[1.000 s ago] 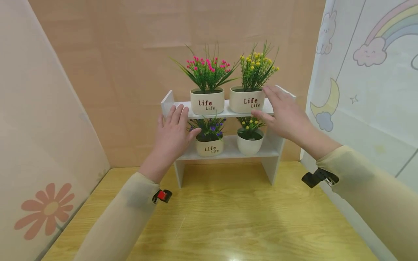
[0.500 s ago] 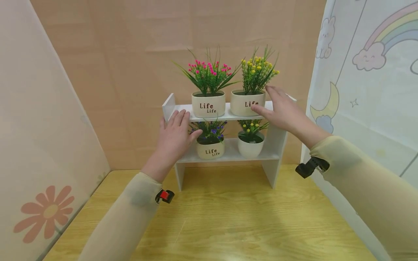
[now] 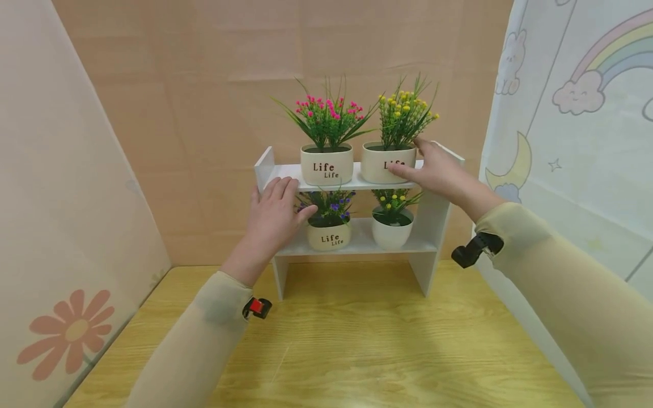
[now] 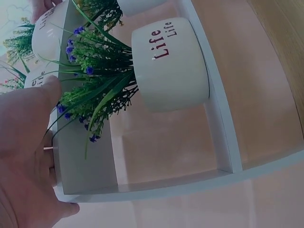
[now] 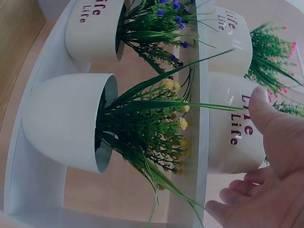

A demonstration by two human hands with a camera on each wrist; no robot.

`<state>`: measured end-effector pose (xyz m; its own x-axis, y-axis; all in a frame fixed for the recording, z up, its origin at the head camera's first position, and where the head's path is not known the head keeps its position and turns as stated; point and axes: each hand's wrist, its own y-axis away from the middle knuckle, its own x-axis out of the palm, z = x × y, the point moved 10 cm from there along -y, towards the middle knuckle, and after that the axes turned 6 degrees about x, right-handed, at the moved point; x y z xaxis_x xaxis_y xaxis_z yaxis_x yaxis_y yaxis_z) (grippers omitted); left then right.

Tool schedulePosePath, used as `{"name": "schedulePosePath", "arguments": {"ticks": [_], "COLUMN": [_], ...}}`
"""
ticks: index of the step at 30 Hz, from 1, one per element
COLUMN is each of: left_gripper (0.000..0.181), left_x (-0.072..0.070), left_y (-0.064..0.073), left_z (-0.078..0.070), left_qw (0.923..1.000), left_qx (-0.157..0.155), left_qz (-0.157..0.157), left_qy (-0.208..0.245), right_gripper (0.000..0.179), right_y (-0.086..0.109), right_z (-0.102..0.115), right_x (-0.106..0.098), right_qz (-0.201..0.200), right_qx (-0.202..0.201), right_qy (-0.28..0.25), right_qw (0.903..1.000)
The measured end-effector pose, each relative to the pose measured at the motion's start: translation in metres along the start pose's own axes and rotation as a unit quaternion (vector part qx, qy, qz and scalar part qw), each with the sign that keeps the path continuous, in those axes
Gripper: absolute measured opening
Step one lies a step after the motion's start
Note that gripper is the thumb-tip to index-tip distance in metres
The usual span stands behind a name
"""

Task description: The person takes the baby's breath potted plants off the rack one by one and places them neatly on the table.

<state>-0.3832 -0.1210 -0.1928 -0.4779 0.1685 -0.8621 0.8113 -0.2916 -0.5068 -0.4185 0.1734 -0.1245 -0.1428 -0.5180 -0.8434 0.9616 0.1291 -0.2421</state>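
Observation:
A cream "Life" flowerpot (image 3: pixel 380 164) with yellow flowers stands at the right of the upper shelf. My right hand (image 3: pixel 441 173) grips its right end, thumb across the front lettering and fingers curled around the side, as the right wrist view shows. My left hand (image 3: pixel 275 218) rests with fairly straight fingers on the left end of the white shelf's upper board (image 3: pixel 285 170). Left of the gripped pot is a similar pot (image 3: pixel 326 164) with pink flowers. Below stand a cream pot (image 3: pixel 329 235) with purple flowers and a rounder white pot (image 3: pixel 393 232) with yellow ones.
The two-tier white rack (image 3: pixel 420 277) stands on a wooden table (image 3: pixel 357 340) close to a tan backdrop (image 3: pixel 204 113). Decorated panels flank it: a flower print (image 3: pixel 73 331) on the left, a rainbow print (image 3: pixel 612 62) on the right.
My right hand has moved inward to the upper yellow-flowered pot, its thumb now over the lettering and its fingers around the side. The left hand stays at the rack; the pots keep their places.

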Motion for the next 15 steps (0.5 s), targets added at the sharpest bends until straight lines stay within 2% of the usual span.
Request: {"name": "schedulePosePath", "arguments": {"ticks": [7,15], "left_gripper": [0.093,0.095], "left_x": [0.004,0.005], "left_y": [0.000,0.002], "left_z": [-0.003,0.000], "left_qw": [0.9998,0.9998], "left_qx": [0.010,0.005], "left_qz": [0.017,0.013], "left_qy": [-0.003,0.010], "right_gripper": [0.116,0.111], "right_y": [-0.004,-0.012], "right_z": [-0.009,-0.006], "right_x": [0.005,0.012], "right_qz": [0.038,0.052], "right_qx": [0.022,0.040], "right_qy": [-0.111,-0.163], "right_qw": [0.9928,0.9844]}}
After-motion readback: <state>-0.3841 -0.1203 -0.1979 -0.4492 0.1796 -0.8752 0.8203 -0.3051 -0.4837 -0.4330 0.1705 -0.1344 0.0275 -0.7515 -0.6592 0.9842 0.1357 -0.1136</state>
